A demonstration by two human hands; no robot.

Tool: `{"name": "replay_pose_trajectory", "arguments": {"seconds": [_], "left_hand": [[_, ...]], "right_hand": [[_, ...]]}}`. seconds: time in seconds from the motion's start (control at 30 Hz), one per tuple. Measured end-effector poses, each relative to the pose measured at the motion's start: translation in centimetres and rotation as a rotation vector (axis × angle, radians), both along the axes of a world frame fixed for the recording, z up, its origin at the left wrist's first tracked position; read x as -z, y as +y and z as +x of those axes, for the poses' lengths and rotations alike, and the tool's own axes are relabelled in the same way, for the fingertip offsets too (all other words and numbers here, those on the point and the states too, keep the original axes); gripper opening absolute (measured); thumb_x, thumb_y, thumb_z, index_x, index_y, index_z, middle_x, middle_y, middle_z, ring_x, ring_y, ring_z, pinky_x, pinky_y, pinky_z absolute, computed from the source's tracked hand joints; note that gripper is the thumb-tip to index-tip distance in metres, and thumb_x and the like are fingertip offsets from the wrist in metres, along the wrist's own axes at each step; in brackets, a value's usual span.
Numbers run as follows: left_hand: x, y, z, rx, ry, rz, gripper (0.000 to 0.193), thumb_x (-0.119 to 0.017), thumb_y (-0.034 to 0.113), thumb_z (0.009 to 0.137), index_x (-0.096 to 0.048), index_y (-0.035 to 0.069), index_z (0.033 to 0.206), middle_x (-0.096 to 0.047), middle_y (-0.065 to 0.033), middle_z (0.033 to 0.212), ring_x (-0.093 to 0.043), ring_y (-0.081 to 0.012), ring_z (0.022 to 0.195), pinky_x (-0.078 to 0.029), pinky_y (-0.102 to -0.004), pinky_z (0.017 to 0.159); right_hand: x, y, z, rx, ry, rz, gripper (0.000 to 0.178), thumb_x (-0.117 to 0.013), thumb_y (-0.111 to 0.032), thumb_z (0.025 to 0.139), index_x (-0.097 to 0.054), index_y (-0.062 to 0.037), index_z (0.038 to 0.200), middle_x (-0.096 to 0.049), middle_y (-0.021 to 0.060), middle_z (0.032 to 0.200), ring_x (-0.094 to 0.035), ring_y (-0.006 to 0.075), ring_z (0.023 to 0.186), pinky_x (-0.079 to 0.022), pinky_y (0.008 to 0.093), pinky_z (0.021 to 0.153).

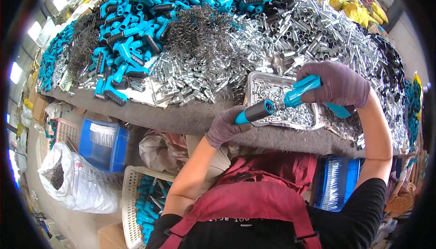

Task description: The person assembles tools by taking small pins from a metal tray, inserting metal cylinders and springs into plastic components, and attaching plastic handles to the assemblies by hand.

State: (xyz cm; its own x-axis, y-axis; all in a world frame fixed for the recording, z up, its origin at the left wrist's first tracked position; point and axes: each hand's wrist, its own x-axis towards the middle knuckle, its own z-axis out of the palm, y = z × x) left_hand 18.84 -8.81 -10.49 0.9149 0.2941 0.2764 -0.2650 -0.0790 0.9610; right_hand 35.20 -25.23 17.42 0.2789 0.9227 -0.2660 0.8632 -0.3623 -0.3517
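My left hand [228, 125], in a dark purple glove, is closed around a black and teal tubular handle [256, 112] whose open end points right. My gloved right hand [337, 85] grips a teal plastic housing [303, 90], and part of the teal shows below the fingers too. The two pieces face each other a short way apart; a small dark part [279, 105] between them is too blurred to name. Under them stands a clear plastic tray [313, 121] of small silvery metal pieces [297, 112] on the bench.
Heaped along the bench [181, 118] are teal and black housings [136, 35], dark coil springs [200, 31] and silvery metal tubes [313, 28]. Below the front edge are a blue crate [119, 146], a white sack [84, 187] and a cream basket [131, 199] of teal parts.
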Motion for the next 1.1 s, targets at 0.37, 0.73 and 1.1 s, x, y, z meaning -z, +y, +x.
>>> {"name": "replay_pose_trajectory", "arguments": {"seconds": [0.37, 0.73, 1.1], "left_hand": [[2.0, 0.2, 0.7, 0.010, -0.095, -0.162, 0.051, -0.079, 0.020, 0.071, -0.056, 0.006, 0.114, -0.062, -0.0027, 0.101, -0.055, -0.0103, 0.092, -0.046, -0.0282, 0.082], [0.4, 0.2, 0.7, 0.041, -0.053, -0.099, 0.049, -0.079, 0.024, 0.070, -0.058, 0.006, 0.111, -0.064, -0.0030, 0.093, -0.057, -0.0099, 0.085, -0.047, -0.0276, 0.076], [-1.1, -2.2, -0.6, -0.324, -0.052, 0.652, 0.052, -0.079, 0.029, 0.063, -0.059, 0.011, 0.108, -0.063, -0.0096, 0.083, -0.063, -0.0255, 0.077, -0.050, -0.0339, 0.069]], "right_hand": [[0.2, -0.3, -0.6, -0.081, -0.119, 0.132, 0.038, -0.075, -0.031, 0.070, -0.062, -0.0079, 0.098, -0.064, 0.0066, 0.080, -0.063, 0.0182, 0.072, -0.049, 0.0302, 0.070], [1.2, 0.4, -1.6, 0.027, -0.070, 0.045, 0.037, -0.073, -0.031, 0.072, -0.060, -0.0074, 0.097, -0.062, 0.0075, 0.077, -0.061, 0.0177, 0.073, -0.048, 0.0311, 0.069], [5.9, -3.4, -3.4, -0.178, -0.112, 0.207, 0.036, -0.071, -0.029, 0.072, -0.059, -0.0089, 0.099, -0.062, 0.0114, 0.081, -0.061, 0.0303, 0.075, -0.049, 0.0385, 0.067]]}}
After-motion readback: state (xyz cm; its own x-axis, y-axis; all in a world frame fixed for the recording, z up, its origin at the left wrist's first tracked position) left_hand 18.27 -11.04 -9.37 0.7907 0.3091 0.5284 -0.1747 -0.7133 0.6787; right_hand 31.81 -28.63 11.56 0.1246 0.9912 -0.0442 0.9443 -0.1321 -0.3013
